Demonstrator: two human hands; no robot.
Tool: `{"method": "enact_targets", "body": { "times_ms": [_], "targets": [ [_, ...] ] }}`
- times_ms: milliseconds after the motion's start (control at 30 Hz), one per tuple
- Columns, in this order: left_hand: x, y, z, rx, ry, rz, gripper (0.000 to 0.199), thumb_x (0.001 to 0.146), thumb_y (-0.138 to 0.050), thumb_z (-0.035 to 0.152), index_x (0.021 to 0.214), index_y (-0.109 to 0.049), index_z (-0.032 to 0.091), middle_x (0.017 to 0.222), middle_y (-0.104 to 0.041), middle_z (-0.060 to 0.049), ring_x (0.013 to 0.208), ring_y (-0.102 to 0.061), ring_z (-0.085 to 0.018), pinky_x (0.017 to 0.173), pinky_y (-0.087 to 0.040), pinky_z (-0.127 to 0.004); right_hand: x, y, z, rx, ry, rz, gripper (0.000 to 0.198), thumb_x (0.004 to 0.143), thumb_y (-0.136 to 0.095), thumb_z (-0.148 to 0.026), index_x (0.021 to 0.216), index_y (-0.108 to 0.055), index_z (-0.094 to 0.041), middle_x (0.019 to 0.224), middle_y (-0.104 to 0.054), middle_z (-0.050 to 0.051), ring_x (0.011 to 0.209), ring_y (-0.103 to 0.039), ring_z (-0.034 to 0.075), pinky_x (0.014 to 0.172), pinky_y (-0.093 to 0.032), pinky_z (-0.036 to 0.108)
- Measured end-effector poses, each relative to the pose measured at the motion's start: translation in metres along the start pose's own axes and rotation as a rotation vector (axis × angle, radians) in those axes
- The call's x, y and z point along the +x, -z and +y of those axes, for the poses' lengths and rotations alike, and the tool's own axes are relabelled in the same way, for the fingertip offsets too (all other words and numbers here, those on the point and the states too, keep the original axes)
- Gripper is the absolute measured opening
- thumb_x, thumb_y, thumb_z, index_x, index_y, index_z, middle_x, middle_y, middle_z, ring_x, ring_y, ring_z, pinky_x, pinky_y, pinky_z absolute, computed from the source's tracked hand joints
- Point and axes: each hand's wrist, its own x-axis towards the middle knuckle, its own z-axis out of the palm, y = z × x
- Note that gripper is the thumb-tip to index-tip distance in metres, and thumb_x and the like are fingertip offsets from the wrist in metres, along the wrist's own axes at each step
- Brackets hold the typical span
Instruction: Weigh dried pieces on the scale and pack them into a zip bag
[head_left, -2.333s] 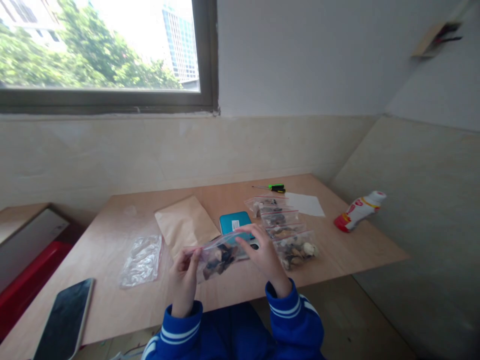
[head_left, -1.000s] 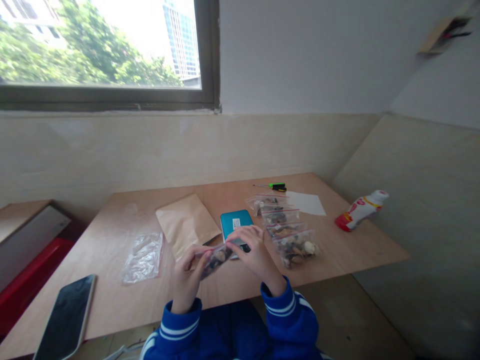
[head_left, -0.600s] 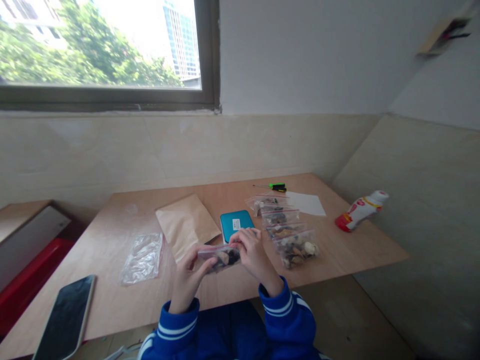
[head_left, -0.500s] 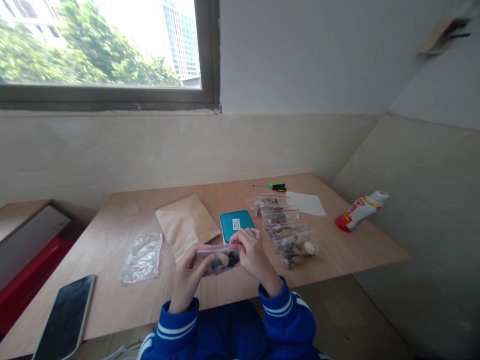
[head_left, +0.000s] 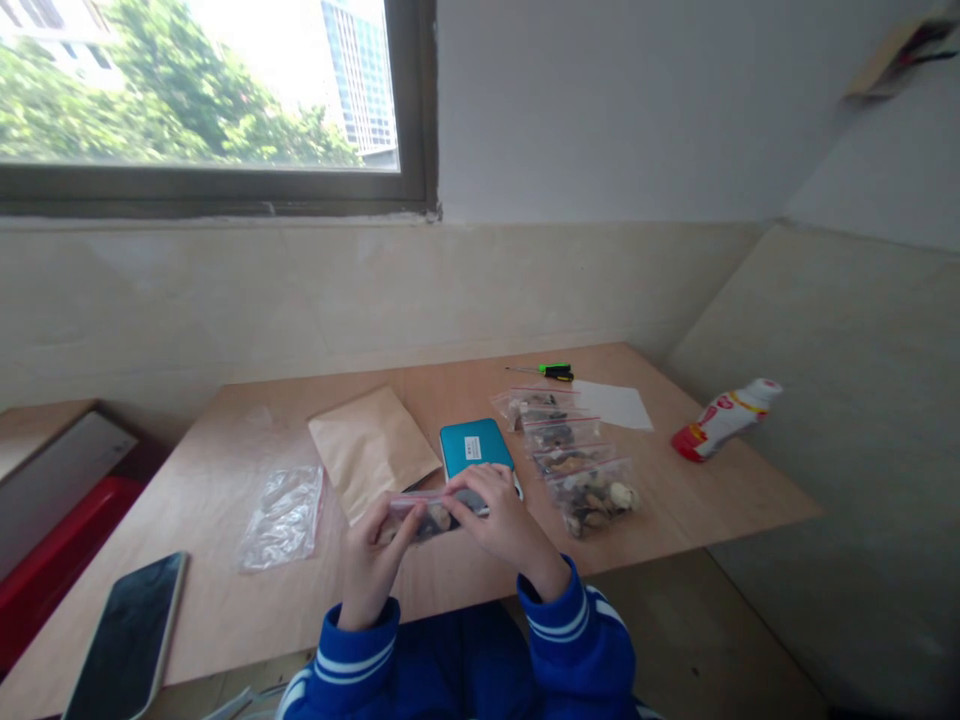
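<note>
Between my two hands is a clear zip bag (head_left: 435, 518) with a reddish top strip and pale and dark pieces inside. My left hand (head_left: 373, 550) is closed on its left end, thumb in front. With thumb and fingers my right hand (head_left: 499, 515) pinches the top strip nearer the middle and covers the bag's right end. Just behind the hands lies a teal case (head_left: 474, 445) with a white label, partly hidden by my right fingers. Several similar filled zip bags, the nearest one (head_left: 596, 497) holding shell-like pieces, lie in a row to the right.
A brown paper envelope (head_left: 373, 440) and a flat clear plastic bag (head_left: 283, 518) lie left of my hands. A phone (head_left: 129, 635) is at the near left edge. Screwdrivers (head_left: 555, 371), white paper (head_left: 613, 405) and a tilted-looking red-and-white bottle (head_left: 726, 420) are farther right.
My right hand has shifted left along the bag's top strip, from near its right end toward the middle. My left hand keeps its hold with little movement.
</note>
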Motion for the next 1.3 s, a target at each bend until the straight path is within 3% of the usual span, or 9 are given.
{"method": "enact_targets", "body": {
  "times_ms": [133,300,500,667,767,933,1133,1300],
  "targets": [
    [0.001,-0.003,0.004,0.019,-0.006,0.02,0.02,0.079,-0.065,0.038,0.079,-0.067,0.018,0.068,-0.067,-0.002,0.063,-0.062,-0.016,0.058,-0.05,-0.024,0.0,-0.001,0.001,0.039,0.032,0.014,0.01,0.091,-0.055,-0.024,0.083,-0.06,-0.023,0.083,-0.068,0.0,0.081,-0.06,0.017,0.076,-0.037,0.031],
    [0.0,-0.005,0.011,0.06,-0.036,0.021,0.021,0.08,-0.063,0.038,0.077,-0.066,0.018,0.065,-0.065,0.0,0.06,-0.06,-0.014,0.055,-0.048,-0.023,-0.001,-0.004,0.001,0.004,0.06,0.062,0.02,0.091,-0.049,-0.013,0.075,-0.057,-0.022,0.074,-0.065,0.0,0.073,-0.058,0.017,0.072,-0.035,0.03],
    [0.001,-0.01,0.016,0.103,-0.087,0.008,0.016,0.082,-0.061,0.034,0.08,-0.065,0.019,0.071,-0.066,-0.001,0.065,-0.062,-0.015,0.061,-0.048,-0.023,-0.002,-0.007,0.002,-0.046,0.06,0.033,0.02,0.086,-0.044,-0.007,0.074,-0.052,-0.021,0.071,-0.06,0.0,0.072,-0.054,0.018,0.071,-0.033,0.03],
    [0.003,-0.008,0.012,0.125,-0.091,-0.001,0.015,0.082,-0.061,0.032,0.076,-0.062,0.019,0.065,-0.064,0.001,0.059,-0.06,-0.013,0.056,-0.047,-0.022,-0.004,-0.01,0.004,0.05,-0.042,-0.077,0.009,0.091,-0.05,-0.016,0.086,-0.055,-0.022,0.084,-0.065,0.0,0.081,-0.059,0.017,0.073,-0.036,0.029],
    [0.002,-0.006,0.011,0.124,-0.094,-0.008,0.015,0.083,-0.061,0.032,0.077,-0.062,0.019,0.066,-0.064,0.001,0.061,-0.06,-0.013,0.057,-0.047,-0.022,-0.003,-0.011,0.002,0.088,-0.031,-0.103,0.003,0.091,-0.056,-0.024,0.089,-0.058,-0.022,0.088,-0.067,0.0,0.084,-0.06,0.017,0.076,-0.037,0.029],
    [0.001,-0.004,0.016,0.092,-0.122,-0.093,0.013,0.086,-0.057,0.03,0.084,-0.063,0.018,0.076,-0.067,-0.001,0.071,-0.064,-0.015,0.065,-0.049,-0.024,-0.001,-0.013,0.0,0.077,0.068,-0.065,0.011,0.092,-0.054,-0.023,0.081,-0.057,-0.021,0.08,-0.067,-0.001,0.079,-0.058,0.016,0.074,-0.036,0.029],
    [-0.001,-0.009,0.023,0.024,-0.112,-0.109,0.02,0.09,-0.049,0.031,0.088,-0.063,0.016,0.079,-0.068,-0.004,0.074,-0.064,-0.016,0.067,-0.049,-0.025,-0.003,-0.016,0.0,-0.032,0.152,0.108,0.022,0.092,-0.04,-0.013,0.072,-0.048,-0.02,0.068,-0.059,0.001,0.066,-0.053,0.017,0.067,-0.032,0.03],
    [-0.003,-0.013,0.026,-0.002,-0.08,-0.075,0.02,0.09,-0.051,0.032,0.086,-0.063,0.016,0.075,-0.067,-0.002,0.068,-0.063,-0.014,0.064,-0.048,-0.023,-0.003,-0.01,-0.005,-0.018,0.118,0.048,0.018,0.092,-0.042,-0.016,0.075,-0.047,-0.02,0.071,-0.059,0.001,0.069,-0.054,0.016,0.069,-0.033,0.03]
  ]
}}
